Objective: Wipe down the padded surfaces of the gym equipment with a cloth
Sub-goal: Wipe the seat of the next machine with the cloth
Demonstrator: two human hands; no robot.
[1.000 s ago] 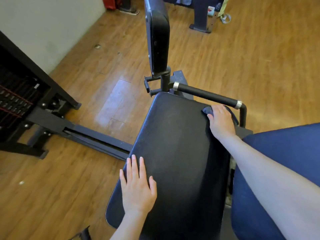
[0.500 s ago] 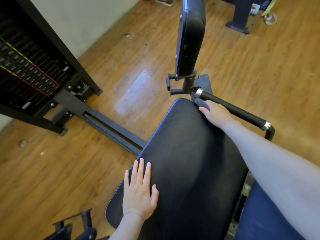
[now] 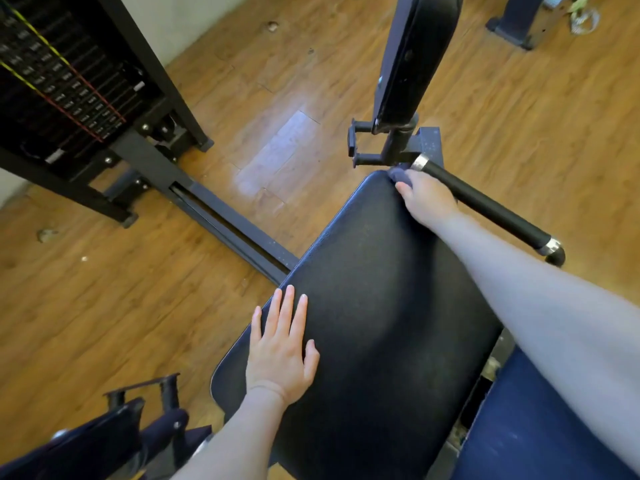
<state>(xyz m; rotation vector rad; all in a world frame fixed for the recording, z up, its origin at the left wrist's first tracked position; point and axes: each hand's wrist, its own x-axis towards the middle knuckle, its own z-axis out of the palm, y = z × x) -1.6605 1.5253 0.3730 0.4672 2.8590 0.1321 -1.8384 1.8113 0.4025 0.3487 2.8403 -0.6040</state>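
A black padded seat [image 3: 374,306] of a gym machine fills the middle of the view. My left hand [image 3: 280,355] lies flat on its near left edge with the fingers straight. My right hand [image 3: 424,199] is at the far corner of the pad, fingers curled over a dark grey-blue cloth [image 3: 398,174] that shows just past the fingertips. An upright black padded backrest [image 3: 412,57] stands beyond that corner on a post.
A black handle bar [image 3: 485,206] with chrome ends runs beside my right hand. A weight stack [image 3: 65,84] in a black frame stands at left, joined by a floor rail [image 3: 228,223]. A blue pad [image 3: 540,427] sits at lower right, more equipment at lower left. Wooden floor surrounds all.
My right hand has slid the cloth along the pad's far edge from the right corner to the corner by the backrest post. My left hand stays flat; the view has shifted right.
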